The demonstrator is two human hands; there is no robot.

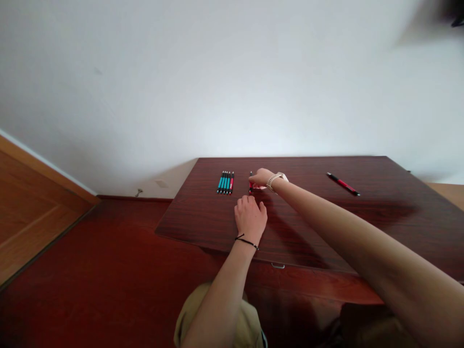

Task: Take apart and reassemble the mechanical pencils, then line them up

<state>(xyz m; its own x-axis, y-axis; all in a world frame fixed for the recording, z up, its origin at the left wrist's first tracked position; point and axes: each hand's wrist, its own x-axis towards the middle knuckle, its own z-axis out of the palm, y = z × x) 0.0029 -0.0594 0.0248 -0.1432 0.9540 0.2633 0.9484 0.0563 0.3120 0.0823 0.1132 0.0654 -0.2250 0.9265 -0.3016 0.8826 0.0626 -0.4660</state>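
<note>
My right hand [261,178], with a pale watch on the wrist, reaches far across the dark wooden table [319,217] and pinches a red pen [250,182] that touches the tabletop. Just left of it lies a neat row of several pens [225,182], mostly teal with one red at the right end. My left hand [250,216], a black cord round its wrist, rests on the table nearer to me, fingers curled and holding nothing. Another red and black pen [342,184] lies alone at the far right.
A white wall [232,77] rises directly behind the table. Red carpet [90,270] covers the floor at left, bordered by a wooden panel [32,208]. A drawer front with a small metal handle [278,265] sits under the table's near edge.
</note>
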